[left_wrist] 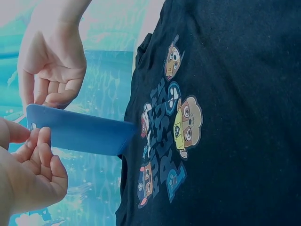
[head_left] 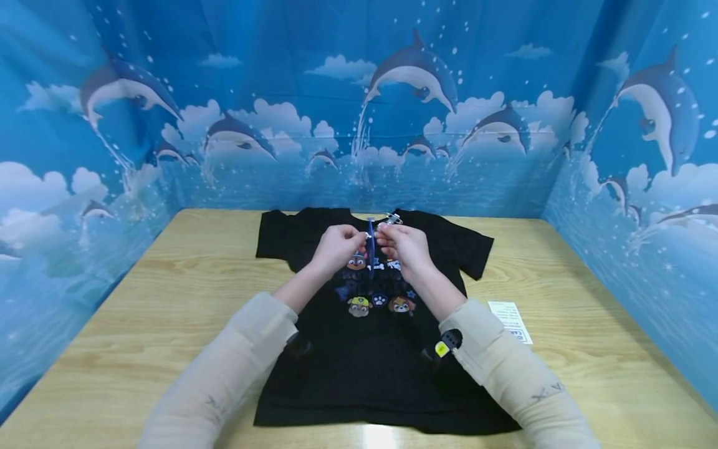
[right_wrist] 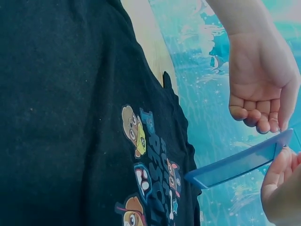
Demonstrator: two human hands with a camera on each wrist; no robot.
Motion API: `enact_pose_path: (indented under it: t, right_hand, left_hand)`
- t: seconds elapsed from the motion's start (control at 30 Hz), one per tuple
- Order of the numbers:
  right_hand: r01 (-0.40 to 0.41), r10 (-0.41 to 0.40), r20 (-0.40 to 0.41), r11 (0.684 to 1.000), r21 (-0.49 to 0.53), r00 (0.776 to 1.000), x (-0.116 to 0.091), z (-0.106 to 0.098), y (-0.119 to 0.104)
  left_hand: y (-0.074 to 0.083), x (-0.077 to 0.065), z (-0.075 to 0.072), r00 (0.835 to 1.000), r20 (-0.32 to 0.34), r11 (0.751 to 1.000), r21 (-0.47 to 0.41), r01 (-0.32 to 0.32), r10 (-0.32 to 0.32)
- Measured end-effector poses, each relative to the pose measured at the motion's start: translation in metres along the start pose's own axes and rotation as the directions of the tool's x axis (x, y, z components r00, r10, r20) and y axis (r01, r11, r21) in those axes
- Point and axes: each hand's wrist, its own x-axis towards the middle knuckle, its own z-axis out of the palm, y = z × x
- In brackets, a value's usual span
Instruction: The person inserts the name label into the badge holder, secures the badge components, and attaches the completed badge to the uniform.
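A blue card holder hangs edge-on between the two hands, above a black T-shirt with cartoon dog heads. My left hand pinches at the slotted end of the holder, where a small shiny bit shows. On the holder's other side, my right hand has thumb and forefinger together. A silver metal clip sticks out just beyond the right fingertips and seems held by them. Whether a strap joins clip and holder is hidden by the fingers.
The T-shirt lies spread flat on a wooden table, collar at the far side. A white printed card lies right of the shirt. A blue dolphin-print curtain encloses the back and sides.
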Motion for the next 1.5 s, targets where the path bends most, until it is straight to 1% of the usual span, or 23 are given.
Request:
enact_pose_path:
  t: [0.13,0.27,0.5,0.63,0.83,0.97,1.03,1.17,1.27,1.33,1.43,1.5]
  right_hand:
    - [0.004,-0.004,0.023,1.000,0.024,1.000,-0.001,-0.001,-0.001]
    - [0.006,-0.007,0.043,1.000,0.017,0.999,-0.001,-0.004,-0.005]
    - [0.000,0.001,0.066,1.000,-0.009,0.998,-0.001,-0.005,-0.010]
    - [-0.008,0.010,0.064,1.000,-0.022,0.998,0.000,-0.005,-0.011]
    - [-0.028,0.032,0.065,0.998,-0.052,0.997,0.000,-0.006,-0.013]
    - [-0.044,0.051,0.075,0.994,-0.098,0.996,0.001,-0.006,-0.015]
    - [-0.046,0.058,0.078,0.988,-0.145,0.995,0.002,-0.007,-0.016]
    - [-0.041,0.065,0.085,0.966,-0.257,0.994,0.004,-0.009,-0.017]
    - [-0.052,0.082,0.074,0.939,-0.340,0.994,0.005,-0.011,-0.017]
    - [-0.073,0.103,0.059,0.920,-0.386,0.993,0.005,-0.013,-0.017]
    - [-0.099,0.129,0.043,0.902,-0.420,0.991,0.006,-0.015,-0.018]
    - [-0.110,0.136,0.034,0.903,-0.416,0.990,0.006,-0.016,-0.018]
  left_hand:
    - [-0.001,0.000,0.000,1.000,0.001,1.000,0.011,-0.006,0.006]
    - [-0.001,0.001,-0.001,1.000,0.010,1.000,0.008,-0.006,0.006]
    - [0.001,0.003,0.000,0.998,0.057,0.996,-0.088,0.035,-0.031]
    - [0.003,0.004,0.001,0.997,0.067,0.993,-0.116,0.037,-0.030]
    - [0.005,0.004,0.001,0.997,0.075,0.995,-0.097,0.035,-0.027]
    - [0.004,0.004,0.001,0.996,0.087,0.995,-0.090,0.031,-0.023]
    - [0.004,0.004,0.001,0.996,0.084,0.996,-0.084,0.022,-0.015]
    - [0.001,0.005,0.002,0.997,0.072,0.999,-0.041,-0.024,0.027]
    - [0.000,0.005,0.003,0.995,0.093,0.999,-0.038,-0.032,0.036]
    - [0.000,0.004,0.004,0.993,0.113,0.999,-0.045,-0.025,0.030]
    - [-0.001,0.003,0.005,0.992,0.124,0.999,-0.013,-0.033,0.035]
    - [-0.001,0.002,0.006,0.991,0.125,0.999,0.006,-0.036,0.035]
